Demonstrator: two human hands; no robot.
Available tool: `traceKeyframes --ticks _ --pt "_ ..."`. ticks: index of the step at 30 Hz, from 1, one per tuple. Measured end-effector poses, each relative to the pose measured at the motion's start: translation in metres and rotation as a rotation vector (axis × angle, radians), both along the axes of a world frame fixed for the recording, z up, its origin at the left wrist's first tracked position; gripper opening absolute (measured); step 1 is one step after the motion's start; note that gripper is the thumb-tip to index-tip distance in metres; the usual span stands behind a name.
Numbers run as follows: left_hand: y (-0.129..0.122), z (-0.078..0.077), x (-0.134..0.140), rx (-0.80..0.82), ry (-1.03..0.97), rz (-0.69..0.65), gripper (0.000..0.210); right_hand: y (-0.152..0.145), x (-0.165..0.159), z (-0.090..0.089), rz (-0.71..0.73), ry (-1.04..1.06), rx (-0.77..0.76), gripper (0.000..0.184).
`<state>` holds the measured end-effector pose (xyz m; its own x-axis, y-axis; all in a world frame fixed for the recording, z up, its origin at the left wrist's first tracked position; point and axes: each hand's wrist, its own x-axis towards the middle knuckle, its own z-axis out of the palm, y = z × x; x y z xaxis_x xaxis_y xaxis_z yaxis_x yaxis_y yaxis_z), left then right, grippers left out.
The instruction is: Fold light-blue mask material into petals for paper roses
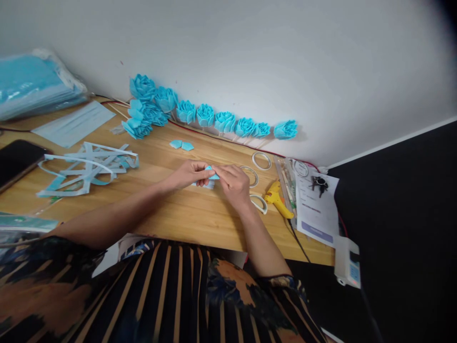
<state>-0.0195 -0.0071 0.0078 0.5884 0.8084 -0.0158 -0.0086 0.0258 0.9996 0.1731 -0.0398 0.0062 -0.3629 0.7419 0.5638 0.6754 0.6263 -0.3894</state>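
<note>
Over the middle of the wooden table my left hand (189,174) and my right hand (233,183) meet. Between their fingertips they pinch a small light-blue petal piece (211,173), mostly covered by the fingers. Just below, partly hidden by my hands, a small stack of pale pieces (208,185) lies on the table. Two finished-looking blue petals (181,145) rest side by side beyond my left hand. Several blue flowers (224,122) on thin sticks lean in a row along the wall, with more bunched at the left end.
At right lie rolls of tape (262,161), a yellow glue gun (278,199) and a printed sheet (316,205) with keys (319,185). On the left are cut strips (87,166), a flat pale-blue sheet (74,125), a phone (19,164) and a bagged blue stack (39,83).
</note>
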Motion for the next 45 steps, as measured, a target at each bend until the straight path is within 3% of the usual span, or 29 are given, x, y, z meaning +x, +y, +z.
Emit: traceKeyframes --ticks 6,10,15,19,25,29,36,45 --pt "-0.001 0.003 0.000 -0.017 0.000 0.016 0.039 -0.001 -0.002 0.000 0.009 0.014 -0.015 0.035" --pt "0.000 0.001 -0.001 -0.022 0.012 0.050 0.034 -0.001 -0.003 0.002 0.002 0.196 -0.089 0.037" --pt "0.000 -0.001 0.000 0.010 0.013 0.098 0.034 0.001 -0.001 0.003 -0.068 0.526 -0.434 0.031" --pt "0.000 -0.002 0.001 0.062 0.031 0.115 0.035 0.002 -0.001 0.003 -0.026 0.595 -0.644 0.041" --pt "0.000 -0.001 0.002 0.104 0.052 0.154 0.034 0.000 -0.002 0.005 -0.014 0.597 -0.626 0.043" --pt "-0.001 0.001 0.002 0.095 0.076 0.195 0.033 -0.001 -0.003 0.009 -0.017 0.561 -0.589 0.034" --pt "-0.001 0.000 0.003 0.103 0.062 0.198 0.033 -0.001 -0.006 0.010 0.017 0.682 -0.544 0.019" --pt "-0.002 0.000 0.004 0.160 0.063 0.192 0.031 -0.002 -0.006 0.011 -0.016 0.599 -0.569 0.020"
